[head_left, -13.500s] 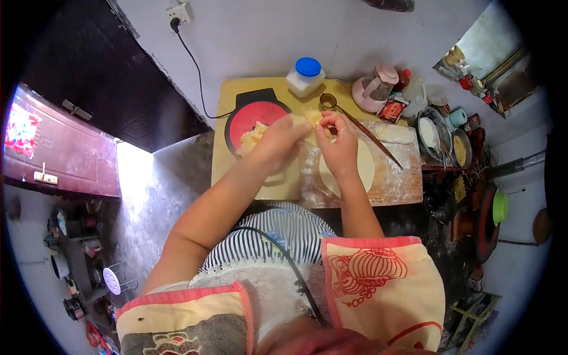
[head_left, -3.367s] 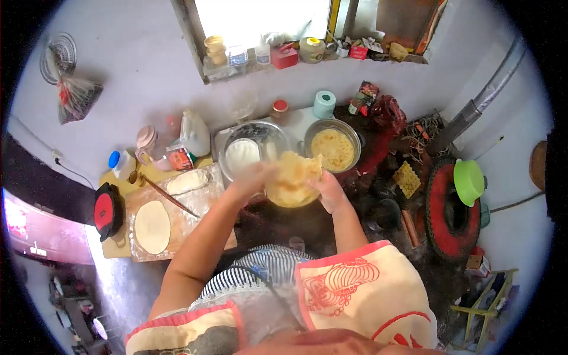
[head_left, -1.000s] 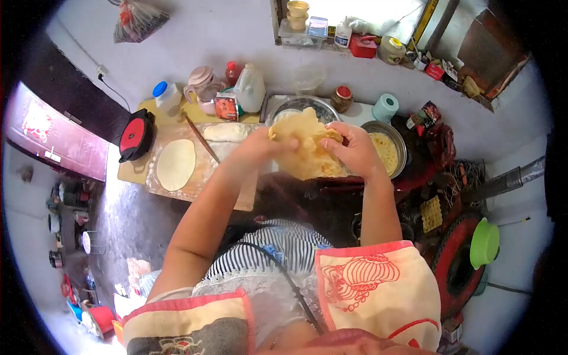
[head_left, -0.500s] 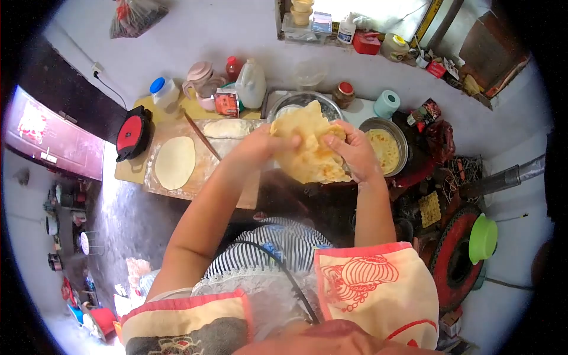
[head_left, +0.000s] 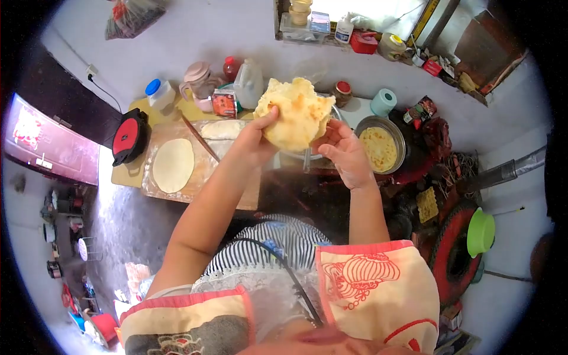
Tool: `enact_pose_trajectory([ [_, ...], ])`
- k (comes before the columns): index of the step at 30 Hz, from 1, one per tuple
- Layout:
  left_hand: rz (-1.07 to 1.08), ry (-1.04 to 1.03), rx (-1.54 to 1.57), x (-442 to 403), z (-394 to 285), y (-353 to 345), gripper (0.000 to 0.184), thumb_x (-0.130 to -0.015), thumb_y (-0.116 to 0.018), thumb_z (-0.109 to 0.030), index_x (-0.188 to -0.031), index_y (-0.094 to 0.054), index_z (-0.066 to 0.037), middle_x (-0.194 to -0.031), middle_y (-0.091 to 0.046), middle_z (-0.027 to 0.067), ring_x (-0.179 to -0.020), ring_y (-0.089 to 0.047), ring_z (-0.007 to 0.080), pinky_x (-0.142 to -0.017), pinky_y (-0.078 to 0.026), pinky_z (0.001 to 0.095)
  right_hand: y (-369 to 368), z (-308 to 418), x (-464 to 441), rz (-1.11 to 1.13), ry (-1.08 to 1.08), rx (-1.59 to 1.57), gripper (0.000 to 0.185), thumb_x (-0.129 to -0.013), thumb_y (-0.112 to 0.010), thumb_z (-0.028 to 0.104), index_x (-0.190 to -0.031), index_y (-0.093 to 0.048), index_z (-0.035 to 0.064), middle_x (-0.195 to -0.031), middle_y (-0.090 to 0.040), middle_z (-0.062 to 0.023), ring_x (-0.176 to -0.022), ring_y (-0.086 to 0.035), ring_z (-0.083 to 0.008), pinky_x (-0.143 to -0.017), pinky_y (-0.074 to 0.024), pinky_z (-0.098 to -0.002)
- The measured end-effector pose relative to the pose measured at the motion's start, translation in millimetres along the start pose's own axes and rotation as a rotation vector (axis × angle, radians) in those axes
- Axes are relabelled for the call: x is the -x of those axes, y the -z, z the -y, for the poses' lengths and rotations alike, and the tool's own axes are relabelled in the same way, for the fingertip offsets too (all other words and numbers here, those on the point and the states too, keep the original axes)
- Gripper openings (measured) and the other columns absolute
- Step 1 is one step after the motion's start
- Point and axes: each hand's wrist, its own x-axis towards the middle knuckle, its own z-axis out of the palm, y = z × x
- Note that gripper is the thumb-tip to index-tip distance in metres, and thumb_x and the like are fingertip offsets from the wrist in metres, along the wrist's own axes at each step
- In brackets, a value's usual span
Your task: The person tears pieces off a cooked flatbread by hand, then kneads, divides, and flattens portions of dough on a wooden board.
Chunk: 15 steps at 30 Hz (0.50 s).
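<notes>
A browned, ragged-edged flatbread (head_left: 296,115) is held up over the front of the counter. My left hand (head_left: 260,133) is closed on its left side, with the thumb lying across the top face. At the right edge, my right hand (head_left: 346,154) has its palm turned up and its fingers apart. Its fingertips reach the edge of the bread, and some are partly hidden there. Behind the bread is a metal bowl (head_left: 339,117), mostly covered from view. To the right, another flatbread (head_left: 378,149) lies in a round pan (head_left: 402,142).
On the floured board (head_left: 242,189) at left lie a rolled dough round (head_left: 173,165), a rolling pin (head_left: 198,137) and a dough piece (head_left: 222,129). A red-and-black electric griddle (head_left: 130,136) sits farther left. Jars and jugs line the wall.
The flatbread has moved up and left and now looks more compact. My right hand's thumb has come off the bread's face, and its fingers have loosened at the edge.
</notes>
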Motion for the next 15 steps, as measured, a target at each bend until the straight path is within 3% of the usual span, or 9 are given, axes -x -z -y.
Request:
enact_pose_trajectory([
  [6,0.002,0.051,0.164,-3,1,5,0.050,-0.099,-0.061,-0.029,-0.141,-0.047,-0.006,-0.141,-0.055,0.0132,-0.131,-0.054,0.0295,-0.111,-0.044,0.0474,-20,-8,-4,-0.069,0.021,0.178,0.058,-0.090,-0.066,0.000,-0.144,-0.043,0.0000,-0.126,-0.060,-0.0060,-0.113,-0.060,-0.0161,-0.101,-0.0472,-0.0312],
  [9,0.006,0.055,0.176,-1,-2,-1,0.049,-0.099,-0.060,-0.029,-0.140,-0.048,-0.005,-0.140,-0.056,0.0136,-0.131,-0.054,0.0293,-0.111,-0.044,0.0470,-32,-4,-2,-0.115,-0.019,0.138,0.048,-0.092,-0.064,0.002,-0.139,-0.051,0.0008,-0.117,-0.064,-0.0033,-0.099,-0.061,-0.0098,-0.087,-0.0500,-0.0256],
  [12,0.049,0.058,0.171,1,-5,-1,0.049,-0.099,-0.060,-0.029,-0.140,-0.048,-0.005,-0.140,-0.055,0.0139,-0.131,-0.054,0.0290,-0.111,-0.045,0.0466,-40,3,2,-0.151,-0.007,0.123,0.031,-0.093,-0.065,0.005,-0.123,-0.062,0.0014,-0.101,-0.066,0.0006,-0.080,-0.055,-0.0045,-0.068,-0.0443,-0.0205],
  [15,0.068,0.059,0.160,2,-9,-1,0.050,-0.100,-0.059,-0.030,-0.141,-0.047,-0.005,-0.141,-0.054,0.0140,-0.131,-0.053,0.0295,-0.111,-0.045,0.0473,-29,-6,2,-0.171,0.034,0.270,0.015,-0.093,-0.065,0.006,-0.107,-0.065,0.0023,-0.088,-0.065,0.0021,-0.067,-0.046,-0.0025,-0.059,-0.0349,-0.0191],
])
